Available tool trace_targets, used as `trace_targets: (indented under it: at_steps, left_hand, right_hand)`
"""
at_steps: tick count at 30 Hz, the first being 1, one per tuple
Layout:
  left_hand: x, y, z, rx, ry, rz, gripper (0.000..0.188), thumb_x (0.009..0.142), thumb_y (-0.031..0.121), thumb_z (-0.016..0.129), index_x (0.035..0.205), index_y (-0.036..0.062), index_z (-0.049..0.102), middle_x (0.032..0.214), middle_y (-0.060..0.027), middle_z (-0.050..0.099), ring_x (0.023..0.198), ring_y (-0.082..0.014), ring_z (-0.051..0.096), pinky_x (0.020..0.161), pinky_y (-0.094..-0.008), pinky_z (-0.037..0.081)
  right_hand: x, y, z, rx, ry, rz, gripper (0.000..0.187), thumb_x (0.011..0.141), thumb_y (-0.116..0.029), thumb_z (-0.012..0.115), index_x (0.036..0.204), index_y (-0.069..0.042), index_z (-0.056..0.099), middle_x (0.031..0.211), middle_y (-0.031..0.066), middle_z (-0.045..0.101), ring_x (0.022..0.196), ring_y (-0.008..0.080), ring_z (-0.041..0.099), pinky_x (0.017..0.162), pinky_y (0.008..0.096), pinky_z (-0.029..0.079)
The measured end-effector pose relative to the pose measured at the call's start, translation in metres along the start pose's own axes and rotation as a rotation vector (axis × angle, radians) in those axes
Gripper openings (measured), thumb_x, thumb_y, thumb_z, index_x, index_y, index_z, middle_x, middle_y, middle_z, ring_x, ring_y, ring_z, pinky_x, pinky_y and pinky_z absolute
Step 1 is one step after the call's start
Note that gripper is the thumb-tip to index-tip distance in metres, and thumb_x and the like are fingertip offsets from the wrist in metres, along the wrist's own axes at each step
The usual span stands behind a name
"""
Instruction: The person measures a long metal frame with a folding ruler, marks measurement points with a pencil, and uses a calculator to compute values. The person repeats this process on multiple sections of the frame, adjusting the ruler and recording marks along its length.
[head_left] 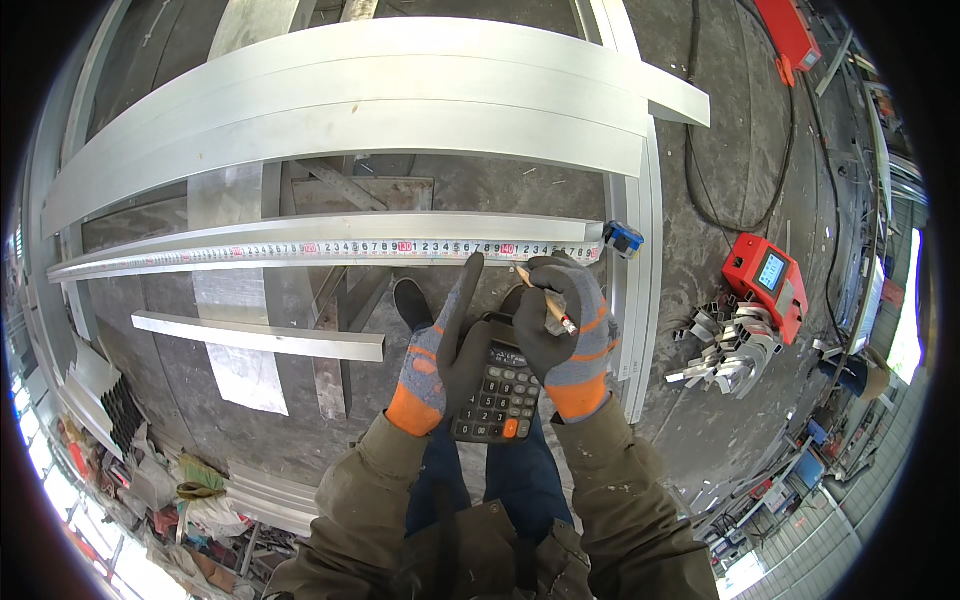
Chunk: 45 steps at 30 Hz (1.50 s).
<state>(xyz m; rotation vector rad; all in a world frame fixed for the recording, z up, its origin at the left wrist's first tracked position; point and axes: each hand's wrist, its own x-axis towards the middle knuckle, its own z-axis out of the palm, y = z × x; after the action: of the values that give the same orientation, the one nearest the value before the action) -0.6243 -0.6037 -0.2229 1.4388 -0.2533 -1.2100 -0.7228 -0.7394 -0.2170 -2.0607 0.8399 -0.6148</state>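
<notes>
My left hand (440,352), in a grey and orange work glove, grips a black calculator (496,412) by its left side. Its index finger stretches out to the edge of a tape measure's blade (360,248). In my gloved right hand (580,345) is a wooden pencil (562,317), its tip close to the blade; this hand also overlaps the calculator's upper right edge. The blade runs lengthwise along a silver metal profile (400,227). The blue tape measure case (622,240) sits at the profile's right end.
Wide metal profiles (350,130) lie across the frame beyond. A short square tube (260,335) rests nearer, at left. On the floor at right stand a red machine with a screen (765,285) and a pile of cut metal pieces (735,350). A black cable (700,190) curves behind them.
</notes>
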Motion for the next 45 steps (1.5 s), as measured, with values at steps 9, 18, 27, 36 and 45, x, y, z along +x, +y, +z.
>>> trace_targets:
  at_steps: [9,18,27,36,45]
  left_hand:
    - [-0.001,-0.001,-0.006,0.101,-0.034,-0.015,0.07,0.102,0.005,0.052,0.168,0.0071,0.028,0.084,-0.0085,0.067,0.078,-0.0105,0.059,0.073,-0.0301,0.049]
    - [0.001,-0.011,-0.008,0.059,-0.027,-0.028,0.071,0.102,0.004,0.051,0.168,0.0086,0.026,0.09,-0.0112,0.071,0.082,-0.0117,0.062,0.076,-0.0302,0.05]
    - [-0.001,0.011,-0.002,0.019,-0.044,-0.041,0.072,0.101,0.004,0.05,0.168,0.0051,0.025,0.086,-0.0076,0.066,0.077,-0.0103,0.057,0.072,-0.0294,0.047]
    - [0.0,0.01,0.005,-0.074,-0.018,0.0,0.072,0.1,0.001,0.05,0.168,0.0037,0.024,0.083,-0.0059,0.063,0.076,-0.0097,0.054,0.07,-0.0286,0.046]
    - [-0.003,0.006,-0.012,0.26,-0.089,0.053,0.07,0.106,0.005,0.053,0.169,0.0095,0.023,0.118,-0.0108,0.069,0.102,-0.0149,0.063,0.092,-0.0293,0.05]
  right_hand:
    - [-0.003,0.006,0.002,-0.044,-0.021,-0.016,0.035,0.076,-0.002,0.077,0.109,-0.003,0.067,0.107,0.017,0.071,0.103,0.0378,0.069,0.088,0.0458,0.058]
    - [0.0,0.002,0.002,-0.07,-0.037,-0.009,0.037,0.075,-0.002,0.078,0.11,-0.003,0.067,0.106,0.0165,0.072,0.104,0.0385,0.069,0.089,0.0465,0.057]
    - [0.002,0.0,0.0,-0.066,-0.016,-0.027,0.019,0.086,0.003,0.069,0.105,-0.001,0.068,0.105,0.018,0.074,0.097,0.0338,0.073,0.086,0.0419,0.059]
    - [0.006,-0.001,0.002,-0.075,-0.001,-0.065,0.017,0.087,0.002,0.069,0.103,-0.001,0.068,0.104,0.0178,0.074,0.095,0.0334,0.074,0.085,0.0411,0.059]
    - [-0.019,-0.019,-0.03,-0.087,0.085,0.053,0.017,0.092,0.003,0.065,0.109,0.0,0.068,0.106,0.0162,0.075,0.093,0.027,0.074,0.08,0.036,0.059]
